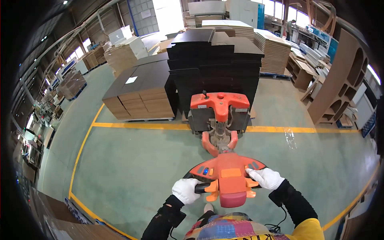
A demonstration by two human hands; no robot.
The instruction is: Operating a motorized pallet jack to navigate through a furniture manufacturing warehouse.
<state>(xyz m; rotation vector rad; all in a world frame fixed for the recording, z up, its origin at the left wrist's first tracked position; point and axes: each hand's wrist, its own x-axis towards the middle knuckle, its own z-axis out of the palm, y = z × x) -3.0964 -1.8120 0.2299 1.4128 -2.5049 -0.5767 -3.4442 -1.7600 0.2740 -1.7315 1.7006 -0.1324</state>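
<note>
Both arms, seen from above, enter at the lower edge and converge toward the midline. The left forearm [162, 220], dark-sleeved, slants up and to the right; its white-gloved left hand [186, 191] is curled into a closed grasp, back uppermost. The right forearm [297, 204] (dark-sleeved too, with yellow above it) slants up and to the left. The right hand [267, 178], also white-gloved, lies slightly higher, one digit extended leftward, the remaining fingers largely hidden.

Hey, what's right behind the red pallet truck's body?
A tall stack of black panels stands just beyond the pallet truck. The truck covers the stack's lower middle, so whatever is down there can't be seen.
</note>
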